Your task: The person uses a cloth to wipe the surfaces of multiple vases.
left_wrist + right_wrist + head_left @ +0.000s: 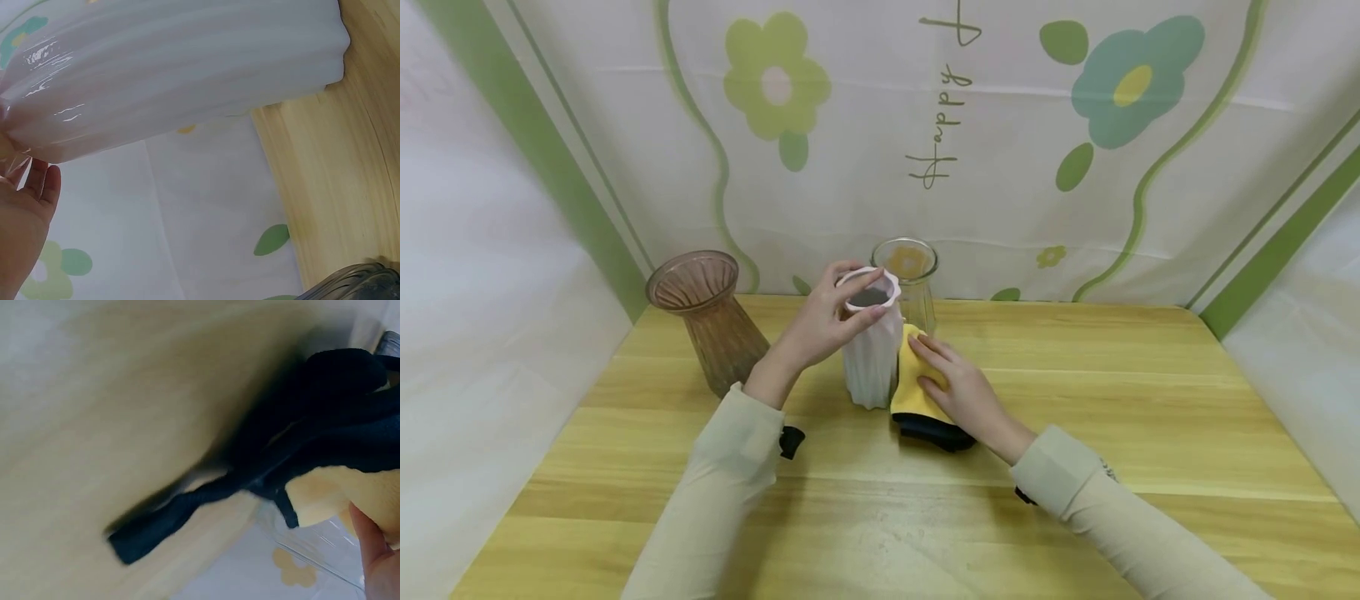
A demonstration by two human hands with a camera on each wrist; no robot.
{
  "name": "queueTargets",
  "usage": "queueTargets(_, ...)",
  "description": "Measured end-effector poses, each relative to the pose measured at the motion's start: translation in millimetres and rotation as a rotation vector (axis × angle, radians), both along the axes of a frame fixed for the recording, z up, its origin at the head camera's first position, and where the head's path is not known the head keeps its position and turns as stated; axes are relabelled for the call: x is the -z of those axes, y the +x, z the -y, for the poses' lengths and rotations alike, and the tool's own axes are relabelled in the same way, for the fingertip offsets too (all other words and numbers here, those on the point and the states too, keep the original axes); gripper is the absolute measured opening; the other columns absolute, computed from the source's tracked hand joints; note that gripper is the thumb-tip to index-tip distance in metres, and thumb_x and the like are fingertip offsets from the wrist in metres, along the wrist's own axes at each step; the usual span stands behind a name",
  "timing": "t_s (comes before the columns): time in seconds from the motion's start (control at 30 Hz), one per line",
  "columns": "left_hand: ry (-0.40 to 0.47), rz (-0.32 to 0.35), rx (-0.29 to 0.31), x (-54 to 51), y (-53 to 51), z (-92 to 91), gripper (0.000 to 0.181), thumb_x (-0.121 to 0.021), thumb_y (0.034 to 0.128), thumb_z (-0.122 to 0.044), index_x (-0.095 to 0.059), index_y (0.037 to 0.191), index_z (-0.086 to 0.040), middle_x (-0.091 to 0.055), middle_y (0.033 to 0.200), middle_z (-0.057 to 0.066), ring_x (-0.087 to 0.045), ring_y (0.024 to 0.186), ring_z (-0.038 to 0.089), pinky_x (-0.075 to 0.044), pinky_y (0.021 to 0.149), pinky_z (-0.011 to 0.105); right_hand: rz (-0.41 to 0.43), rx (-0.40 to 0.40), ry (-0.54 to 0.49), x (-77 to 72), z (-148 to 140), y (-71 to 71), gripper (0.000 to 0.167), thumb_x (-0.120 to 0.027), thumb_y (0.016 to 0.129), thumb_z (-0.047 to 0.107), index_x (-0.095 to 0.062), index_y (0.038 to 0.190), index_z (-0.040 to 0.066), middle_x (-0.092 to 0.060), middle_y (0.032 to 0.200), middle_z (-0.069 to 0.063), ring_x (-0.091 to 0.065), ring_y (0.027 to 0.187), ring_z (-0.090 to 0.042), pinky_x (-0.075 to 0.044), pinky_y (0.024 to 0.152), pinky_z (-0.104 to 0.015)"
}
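A white fluted vase stands upright near the middle of the table. My left hand grips it around the scalloped rim, fingers at the far side and thumb at the near side. Its ribbed wall, the vase, fills the top of the left wrist view. On its right side, my right hand holds a yellow cloth with a black edge against the vase wall. The black part hangs in loose folds in the right wrist view, where only a little of the hand shows.
A clear glass vase stands just behind the white one, partly hidden by it and the cloth. To the left is a brownish-pink fluted glass vase, its lower part near my left forearm. A flower-printed curtain hangs behind the wooden table.
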State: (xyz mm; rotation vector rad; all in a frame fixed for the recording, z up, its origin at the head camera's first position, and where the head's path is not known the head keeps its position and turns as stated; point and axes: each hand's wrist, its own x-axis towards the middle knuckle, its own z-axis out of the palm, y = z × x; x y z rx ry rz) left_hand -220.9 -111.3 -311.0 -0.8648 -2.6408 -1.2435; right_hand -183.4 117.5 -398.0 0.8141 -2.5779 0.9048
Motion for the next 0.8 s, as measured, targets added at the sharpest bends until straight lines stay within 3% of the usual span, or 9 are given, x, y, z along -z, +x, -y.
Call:
queueTargets(0.17, -0.018, 0.01, -0.01, -3.2, 0.8, 0.0, 0.073, -0.048, 0.0899, -0.063, -0.043, 0.145, -0.016, -0.029, 0.15, 0.017, -0.046, 0.125, 0.033, -0.052, 0.09, 0.044, 0.036, 0.009, 0.048, 5.1, -2, 1.4, 0.057, -0.068, 0.086, 0.005, -0.049, 0.14, 0.009, -0.05, 0.141, -0.018, -0.053, 0.124, -0.038, -0.05, 0.095, -0.047)
queueTargets(0.4, -0.035, 0.0, -0.004, -6.2, 1.4, 1.2, 0.07, -0.05, 0.0924, -0.057, -0.041, 0.145, -0.012, -0.033, 0.151, 0.015, -0.036, 0.137, 0.036, -0.041, 0.104, 0.054, 0.018, -0.005, 0.016, 4.8, -4, 2.0, 0.056, -0.066, 0.088, 0.005, -0.048, 0.141, 0.01, -0.049, 0.143, -0.016, -0.053, 0.126, -0.036, -0.05, 0.097, -0.045)
queueTargets(0.57, -0.019, 0.011, 0.03, -8.7, 2.2, 1.3, 0.064, -0.053, 0.0952, -0.042, -0.038, 0.146, -0.006, -0.031, 0.153, 0.015, -0.037, 0.137, 0.035, -0.045, 0.102, 0.051, -0.062, -0.015, -0.03, -0.6, -1, -0.1, 0.056, -0.067, 0.087, 0.004, -0.05, 0.139, 0.008, -0.052, 0.14, -0.017, -0.053, 0.125, -0.035, -0.049, 0.097, -0.044)
queueTargets(0.8, 0.021, 0.048, 0.08, -7.8, 2.3, 0.3, 0.062, -0.049, 0.0976, -0.038, -0.034, 0.148, -0.005, -0.025, 0.156, 0.013, -0.039, 0.134, 0.033, -0.049, 0.095, 0.048, -0.192, -0.026, -0.115, -18.7, 4, -2.8, 0.056, -0.07, 0.084, 0.001, -0.052, 0.136, 0.004, -0.053, 0.137, -0.018, -0.057, 0.121, -0.035, -0.052, 0.093, -0.042)
